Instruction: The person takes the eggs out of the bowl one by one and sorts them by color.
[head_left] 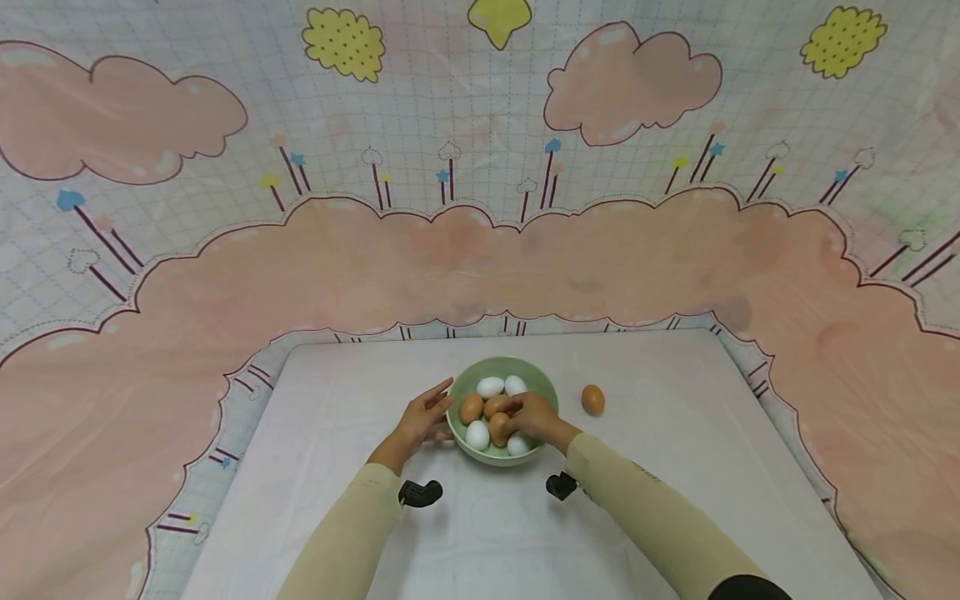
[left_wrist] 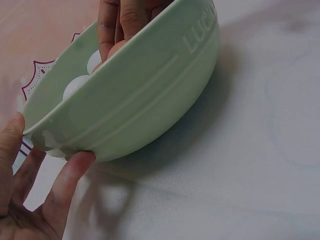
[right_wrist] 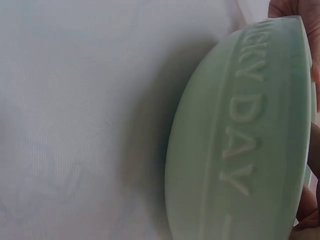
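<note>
A pale green bowl (head_left: 504, 459) with raised lettering stands on the white table, holding several white and brown eggs. My left hand (head_left: 417, 423) is at the bowl's left side, its spread fingers touching the outside near the rim; the left wrist view shows the thumb (left_wrist: 75, 167) lower on the wall. Inside the bowl, my right hand (head_left: 534, 417) pinches a brown egg (head_left: 498, 430) among the others. A white egg (head_left: 477, 435) lies left of it. In the right wrist view the bowl's wall (right_wrist: 240, 130) hides most of that hand.
One brown egg (head_left: 592, 400) lies alone on the table (head_left: 660, 500), right of the bowl. Behind the table hangs a patterned cloth (head_left: 480, 267) with clouds and flowers.
</note>
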